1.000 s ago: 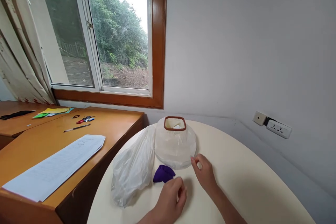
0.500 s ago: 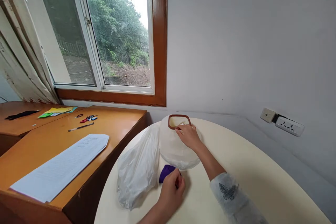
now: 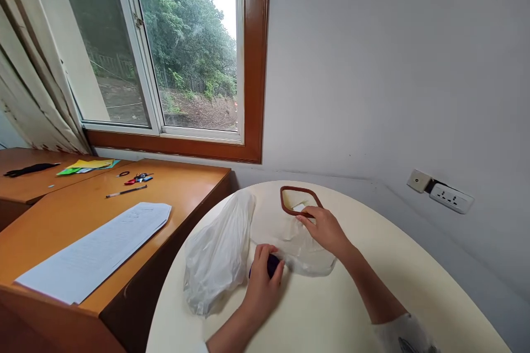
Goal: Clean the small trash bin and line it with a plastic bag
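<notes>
My right hand (image 3: 325, 230) pinches the near edge of a brown, rounded rectangular frame (image 3: 318, 198). The frame lies at the far end of a flat, whitish translucent piece (image 3: 273, 227) that spreads over the round table; whether the two are joined I cannot tell. Close to that piece's near edge, my left hand (image 3: 265, 287) curls its fingers around a small dark purple thing (image 3: 272, 266), mostly covered by the hand. A crumpled white plastic bag (image 3: 219, 253) lies just left of my left hand.
The cream round table (image 3: 351, 309) stands against the wall. Left of it, a wooden desk (image 3: 199, 176) carries paper sheets (image 3: 103, 248), a pen (image 3: 126, 192), keys (image 3: 141, 178) and coloured papers (image 3: 89, 165). Wall sockets (image 3: 451, 198) are at the right.
My left hand has opened out and closed over the purple thing from above. My right hand has shifted right and nearer with the brown frame, which is now tilted; the whitish piece has moved along.
</notes>
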The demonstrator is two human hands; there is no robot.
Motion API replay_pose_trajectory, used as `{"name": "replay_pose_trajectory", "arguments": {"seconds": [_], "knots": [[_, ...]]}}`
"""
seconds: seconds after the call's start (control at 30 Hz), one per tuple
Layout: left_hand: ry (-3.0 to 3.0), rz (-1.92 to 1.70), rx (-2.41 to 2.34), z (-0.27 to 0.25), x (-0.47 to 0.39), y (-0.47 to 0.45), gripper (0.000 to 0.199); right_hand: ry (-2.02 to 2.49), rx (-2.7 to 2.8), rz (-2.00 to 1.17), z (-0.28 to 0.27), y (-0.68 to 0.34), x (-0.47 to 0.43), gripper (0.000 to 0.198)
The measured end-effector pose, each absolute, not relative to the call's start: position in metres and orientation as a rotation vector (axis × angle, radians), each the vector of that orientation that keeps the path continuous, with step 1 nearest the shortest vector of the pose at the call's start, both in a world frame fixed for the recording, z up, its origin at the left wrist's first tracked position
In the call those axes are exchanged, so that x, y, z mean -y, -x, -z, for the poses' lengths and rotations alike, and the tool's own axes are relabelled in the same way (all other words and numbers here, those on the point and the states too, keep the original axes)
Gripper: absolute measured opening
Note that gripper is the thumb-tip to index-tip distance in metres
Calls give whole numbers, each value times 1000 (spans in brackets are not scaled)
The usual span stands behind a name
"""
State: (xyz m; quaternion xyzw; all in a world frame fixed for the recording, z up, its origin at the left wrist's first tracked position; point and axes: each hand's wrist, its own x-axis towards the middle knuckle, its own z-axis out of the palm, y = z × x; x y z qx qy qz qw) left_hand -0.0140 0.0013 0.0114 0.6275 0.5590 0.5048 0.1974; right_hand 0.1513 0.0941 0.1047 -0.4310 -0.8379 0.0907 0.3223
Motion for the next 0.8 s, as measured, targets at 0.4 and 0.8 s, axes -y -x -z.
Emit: {"name": "replay_pose_trajectory", "arguments": {"seconds": [0.4, 0.8], "knots": [[-1717, -1405, -1297, -8, -2, 8, 97, 941, 2252, -550, -97, -199, -20, 7], [-1727, -1336, -1172, -4, 2, 3, 117, 773, 2100, -662, -94, -195, -8, 6]]}}
